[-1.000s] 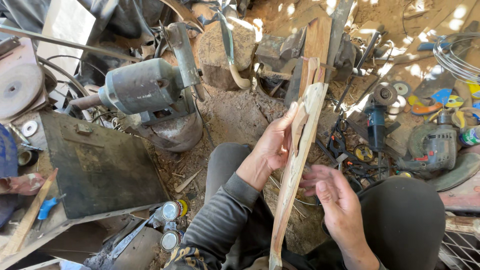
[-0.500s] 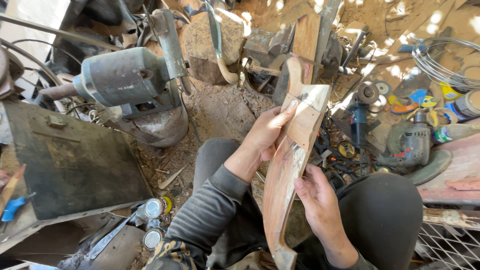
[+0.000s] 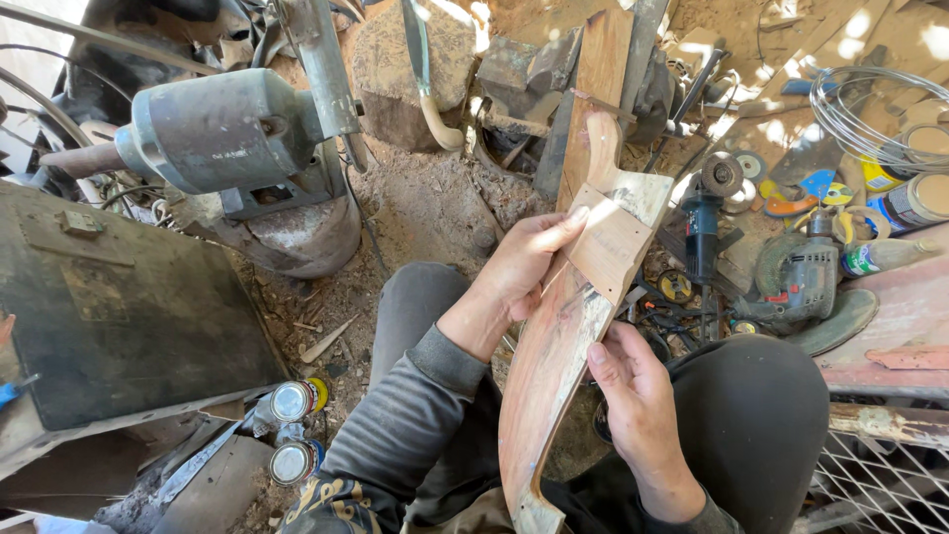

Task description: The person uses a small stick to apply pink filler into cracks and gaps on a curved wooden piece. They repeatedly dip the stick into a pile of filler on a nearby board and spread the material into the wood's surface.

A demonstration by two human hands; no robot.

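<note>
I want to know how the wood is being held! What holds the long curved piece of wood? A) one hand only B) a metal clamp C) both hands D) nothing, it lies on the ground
C: the left hand presses the upper part of the curved wooden piece, and the right hand grips its edge lower down, over the person's lap.

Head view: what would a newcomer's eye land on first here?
A long curved wooden piece held at centre, the left hand on its upper edge and the right hand gripping lower down. At upper left sits a grey motor; an angle grinder lies on the right among scattered discs.
</note>
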